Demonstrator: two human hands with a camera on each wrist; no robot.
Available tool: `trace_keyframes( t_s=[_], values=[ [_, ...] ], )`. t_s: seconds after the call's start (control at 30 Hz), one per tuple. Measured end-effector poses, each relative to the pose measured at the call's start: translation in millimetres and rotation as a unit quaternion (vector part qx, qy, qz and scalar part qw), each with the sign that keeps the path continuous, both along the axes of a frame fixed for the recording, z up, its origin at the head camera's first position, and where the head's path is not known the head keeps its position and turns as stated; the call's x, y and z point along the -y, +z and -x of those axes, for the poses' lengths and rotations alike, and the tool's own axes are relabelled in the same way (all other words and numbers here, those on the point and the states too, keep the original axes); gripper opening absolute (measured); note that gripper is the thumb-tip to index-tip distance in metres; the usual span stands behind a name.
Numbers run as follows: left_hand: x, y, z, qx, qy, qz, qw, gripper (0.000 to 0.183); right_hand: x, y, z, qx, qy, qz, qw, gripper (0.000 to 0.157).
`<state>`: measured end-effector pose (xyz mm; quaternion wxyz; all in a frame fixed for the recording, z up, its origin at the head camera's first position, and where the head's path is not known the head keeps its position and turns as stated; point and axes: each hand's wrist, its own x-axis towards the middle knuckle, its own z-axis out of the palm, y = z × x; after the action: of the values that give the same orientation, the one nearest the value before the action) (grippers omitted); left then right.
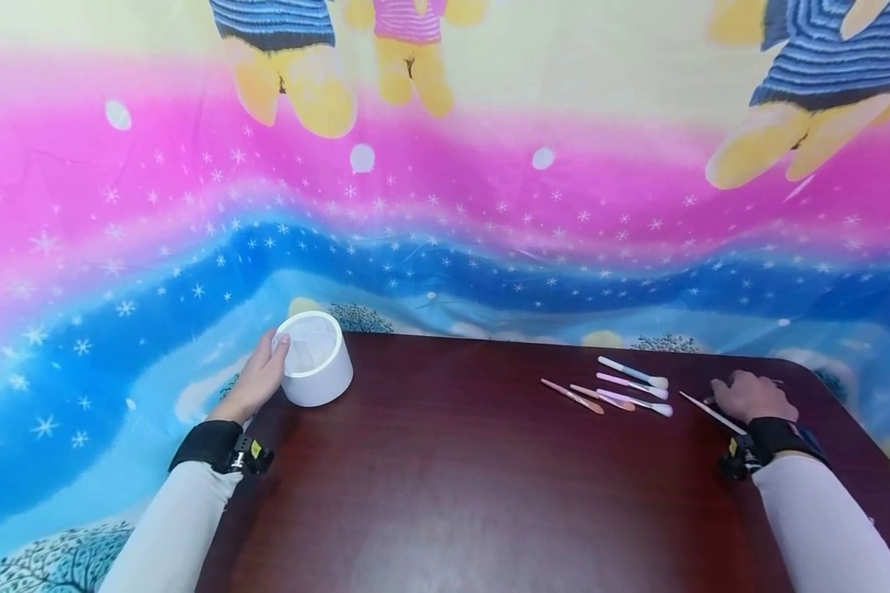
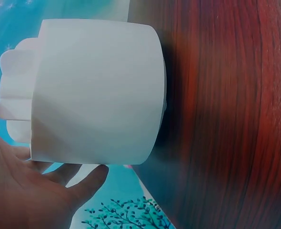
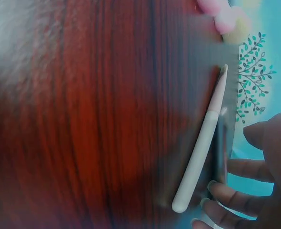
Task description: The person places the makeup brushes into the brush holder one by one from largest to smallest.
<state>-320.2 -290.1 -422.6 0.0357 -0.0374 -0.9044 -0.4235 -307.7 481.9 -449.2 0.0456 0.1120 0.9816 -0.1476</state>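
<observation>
- Far left, our left hand (image 1: 255, 381) pinches a white cylindrical holder (image 1: 320, 390).
- Far right, our right hand (image 1: 756, 399) curves loosely, thumb apart, beside a makeup brush (image 3: 199, 155), perhaps touching a dark slim object (image 3: 220, 149).

Soft, even light brightens the backdrop (image 1: 445, 206), its top washed pale, and leaves a dull sheen on the near part of the desk (image 1: 445, 519) in the head view. In the dimmer left wrist view, a dark shadow edges the tub (image 2: 97, 90) and shade covers the left hand (image 2: 31, 191). Glare whitens the right wrist view's upper left corner, where wood grain blurs.
</observation>
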Motion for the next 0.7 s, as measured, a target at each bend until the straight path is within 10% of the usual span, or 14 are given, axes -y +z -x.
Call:
trace_keyframes(
  t_s=[0.27,0.7],
  values=[
    [-22,-1.5,6.1,-0.020,-0.018,0.003,0.9996,0.072,-7,8.5,-23.6,0.012,0.001,0.014,1.000,0.020],
    [-68,-1.2,3.5,-0.044,-0.066,-0.038,0.9961,0.061,-18,7.1,-44.1,-0.009,0.004,0.028,1.000,0.035]
  ],
)
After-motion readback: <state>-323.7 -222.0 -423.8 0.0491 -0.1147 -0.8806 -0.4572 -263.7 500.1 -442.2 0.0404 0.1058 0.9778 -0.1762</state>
